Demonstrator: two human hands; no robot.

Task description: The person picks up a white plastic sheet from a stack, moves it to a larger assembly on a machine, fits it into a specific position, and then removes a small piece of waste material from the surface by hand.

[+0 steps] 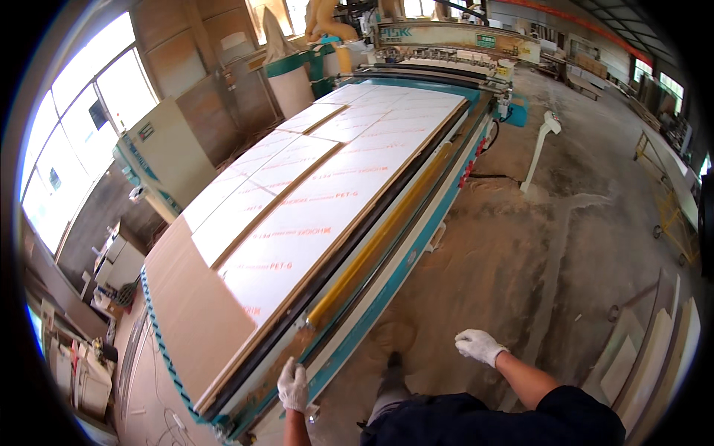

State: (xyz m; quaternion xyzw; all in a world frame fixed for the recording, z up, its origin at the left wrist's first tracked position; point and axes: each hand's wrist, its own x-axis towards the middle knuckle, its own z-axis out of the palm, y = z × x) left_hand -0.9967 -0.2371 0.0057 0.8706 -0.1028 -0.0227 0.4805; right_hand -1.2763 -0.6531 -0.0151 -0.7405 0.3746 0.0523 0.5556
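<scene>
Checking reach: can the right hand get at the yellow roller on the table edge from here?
Probably not as it stands: the right hand hangs over bare floor, apart from the yellow roller; the left hand rests near its end.

We stand in a woodworking factory hall: a long teal-framed cutting machine bed (416,245) carries white film-covered panels (312,201) on brown board, its gantry (454,37) at the far end. Sawdust coats the concrete floor (550,223), a beige control cabinet (163,156) stands by large windows (74,134), and cut boards (647,349) lean at the right.
</scene>
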